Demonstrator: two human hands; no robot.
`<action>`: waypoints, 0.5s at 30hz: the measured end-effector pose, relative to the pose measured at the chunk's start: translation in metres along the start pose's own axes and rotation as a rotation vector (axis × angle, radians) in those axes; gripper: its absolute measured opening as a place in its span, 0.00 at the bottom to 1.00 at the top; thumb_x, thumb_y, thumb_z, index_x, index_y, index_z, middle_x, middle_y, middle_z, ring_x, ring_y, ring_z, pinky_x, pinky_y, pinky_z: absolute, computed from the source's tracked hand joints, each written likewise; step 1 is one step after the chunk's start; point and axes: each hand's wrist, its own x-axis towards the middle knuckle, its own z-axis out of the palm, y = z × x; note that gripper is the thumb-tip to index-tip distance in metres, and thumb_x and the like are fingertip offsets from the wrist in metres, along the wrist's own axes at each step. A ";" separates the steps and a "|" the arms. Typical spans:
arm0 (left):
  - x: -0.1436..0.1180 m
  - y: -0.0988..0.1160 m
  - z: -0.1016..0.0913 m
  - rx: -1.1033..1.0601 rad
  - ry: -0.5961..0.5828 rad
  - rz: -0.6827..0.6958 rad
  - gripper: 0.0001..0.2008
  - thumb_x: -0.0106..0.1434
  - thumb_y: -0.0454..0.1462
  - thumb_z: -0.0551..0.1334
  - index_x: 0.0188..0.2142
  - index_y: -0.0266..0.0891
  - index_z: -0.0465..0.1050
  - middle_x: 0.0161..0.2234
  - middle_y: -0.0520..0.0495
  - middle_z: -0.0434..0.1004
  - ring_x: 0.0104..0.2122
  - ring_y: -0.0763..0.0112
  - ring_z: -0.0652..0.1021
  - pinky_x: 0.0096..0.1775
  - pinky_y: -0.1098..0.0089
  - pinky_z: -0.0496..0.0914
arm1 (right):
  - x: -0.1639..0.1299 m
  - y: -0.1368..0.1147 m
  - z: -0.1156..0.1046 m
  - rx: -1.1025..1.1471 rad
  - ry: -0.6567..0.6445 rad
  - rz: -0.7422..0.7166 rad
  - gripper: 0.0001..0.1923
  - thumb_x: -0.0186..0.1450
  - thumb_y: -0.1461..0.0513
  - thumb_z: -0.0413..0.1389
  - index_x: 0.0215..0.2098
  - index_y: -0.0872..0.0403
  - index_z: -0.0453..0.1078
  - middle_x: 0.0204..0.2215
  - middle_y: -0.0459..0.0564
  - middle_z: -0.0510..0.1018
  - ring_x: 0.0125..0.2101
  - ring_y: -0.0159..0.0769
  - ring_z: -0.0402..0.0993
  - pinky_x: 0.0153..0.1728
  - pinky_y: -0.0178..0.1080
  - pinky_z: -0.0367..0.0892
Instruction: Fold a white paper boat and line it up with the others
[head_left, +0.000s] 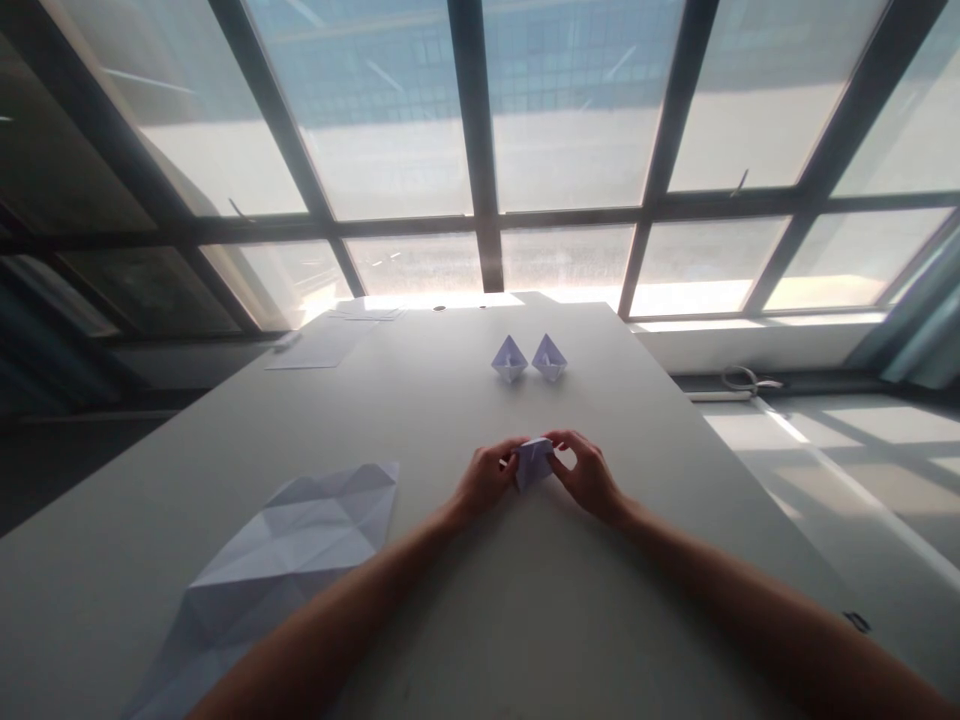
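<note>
A small folded piece of white paper (534, 466) is held between my two hands, just above the table. My left hand (486, 478) pinches its left edge, fingers closed. On the opposite side, the thumb and fingers of my right hand (589, 476) grip the right edge and upper corner. Beyond my hands stand two folded paper boats, the left boat (510, 360) and the right boat (550, 358), side by side. Left of my left forearm lies a creased, unfolded sheet of paper (315, 525), partly covered by that arm.
The white table (420, 420) stretches toward large framed windows. Flat sheets of paper (311, 348) lie at its far left. A small dark object (856, 622) sits by the right edge. Off the table at right, a coiled cable (741, 379) rests near the wall.
</note>
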 end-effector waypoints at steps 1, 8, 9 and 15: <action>0.002 0.000 -0.001 -0.056 -0.001 -0.009 0.16 0.67 0.38 0.54 0.51 0.39 0.74 0.42 0.48 0.80 0.37 0.67 0.79 0.41 0.70 0.72 | 0.000 -0.001 -0.001 -0.006 -0.022 -0.018 0.12 0.65 0.63 0.53 0.47 0.50 0.72 0.39 0.50 0.79 0.40 0.39 0.73 0.44 0.42 0.69; 0.010 -0.002 -0.011 -0.283 -0.012 -0.232 0.16 0.60 0.34 0.57 0.45 0.33 0.78 0.40 0.44 0.81 0.39 0.63 0.79 0.44 0.65 0.72 | 0.001 0.001 -0.001 -0.082 -0.185 -0.108 0.15 0.68 0.63 0.51 0.50 0.46 0.73 0.48 0.49 0.78 0.47 0.41 0.72 0.48 0.45 0.68; 0.010 -0.001 -0.012 -0.325 -0.011 -0.268 0.16 0.60 0.34 0.57 0.44 0.33 0.78 0.39 0.44 0.81 0.39 0.64 0.79 0.43 0.65 0.73 | 0.001 0.002 -0.001 -0.103 -0.212 -0.122 0.15 0.68 0.63 0.51 0.50 0.47 0.74 0.48 0.49 0.77 0.48 0.41 0.71 0.48 0.45 0.68; 0.010 -0.003 -0.014 -0.300 -0.027 -0.252 0.16 0.57 0.44 0.65 0.37 0.33 0.79 0.35 0.43 0.81 0.34 0.64 0.79 0.38 0.68 0.72 | 0.000 0.004 -0.002 -0.227 -0.346 -0.215 0.14 0.64 0.61 0.58 0.48 0.49 0.75 0.52 0.52 0.75 0.51 0.45 0.68 0.52 0.47 0.64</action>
